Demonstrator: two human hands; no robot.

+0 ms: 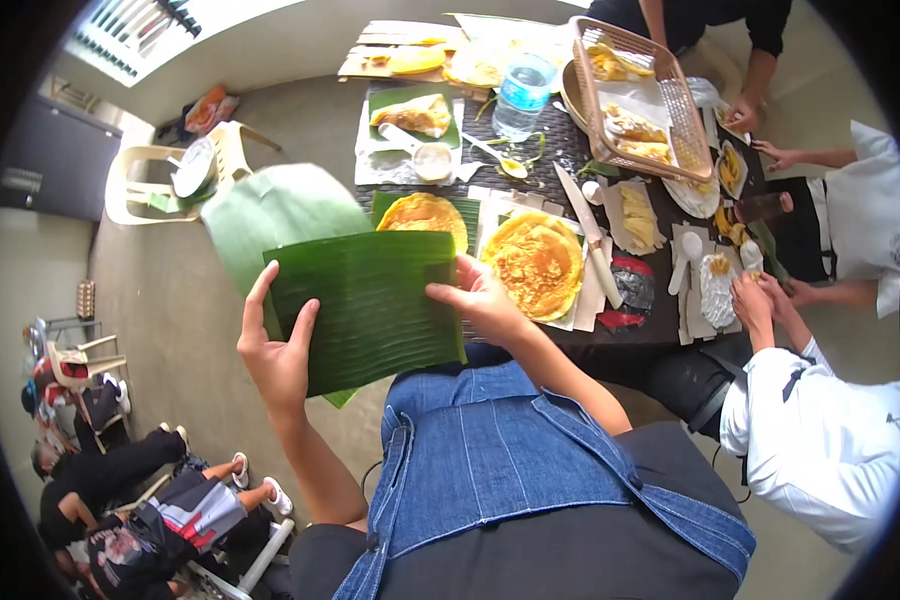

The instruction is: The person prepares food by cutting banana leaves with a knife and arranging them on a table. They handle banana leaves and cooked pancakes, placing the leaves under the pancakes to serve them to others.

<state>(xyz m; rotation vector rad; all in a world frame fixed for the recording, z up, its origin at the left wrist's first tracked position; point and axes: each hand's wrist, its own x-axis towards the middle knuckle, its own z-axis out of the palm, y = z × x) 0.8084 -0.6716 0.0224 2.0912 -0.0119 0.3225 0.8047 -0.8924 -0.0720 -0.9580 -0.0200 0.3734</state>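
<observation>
My left hand [281, 349] holds the left edge of a dark green, roughly rectangular piece of banana leaf [375, 307], with the thumb across its front. At the upper right corner, my right hand [487, 296] pinches the same piece. A larger, paler banana leaf [289, 199] shows behind it; whether a hand touches that one is hidden. Just beyond the held piece, a golden pancake [424, 214] lies on another leaf and is partly covered. To the right of my right hand, a browned pancake [534, 262] rests on paper and cardboard.
A kitchen knife [589, 232] lies beside the browned pancake. Further back stand a water container [525, 97] and a tan plastic basket [641, 97] with wrapped food. Co-workers' hands [757, 296] work at the table's right side. A plastic chair [154, 184] stands to the left.
</observation>
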